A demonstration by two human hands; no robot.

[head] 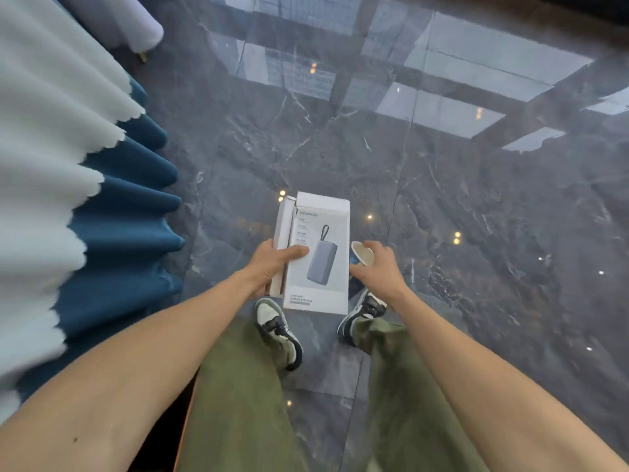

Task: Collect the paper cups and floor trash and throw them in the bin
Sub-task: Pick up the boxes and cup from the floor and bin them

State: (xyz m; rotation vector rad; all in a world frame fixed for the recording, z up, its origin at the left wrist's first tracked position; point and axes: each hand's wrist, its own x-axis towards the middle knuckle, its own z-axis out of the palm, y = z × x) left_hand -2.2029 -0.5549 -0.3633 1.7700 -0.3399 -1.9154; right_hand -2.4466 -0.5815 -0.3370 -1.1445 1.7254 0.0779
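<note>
My left hand [269, 267] grips a white cardboard box [318, 253] printed with a picture of a power bank, thumb across its front, and holds it over my feet. Its top flap stands open. Just right of the box, my right hand [377, 267] holds a paper cup [361, 252], fingers curled round its side, with the pale open mouth facing up and left. Most of the cup's body is hidden behind my fingers. No bin is in view.
A table draped in a white scalloped cloth [44, 158] over a blue pleated skirt [136, 212] runs along the left. Dark glossy marble floor [476, 216] spreads ahead and to the right, reflecting ceiling lights. My two sneakers stand below the box.
</note>
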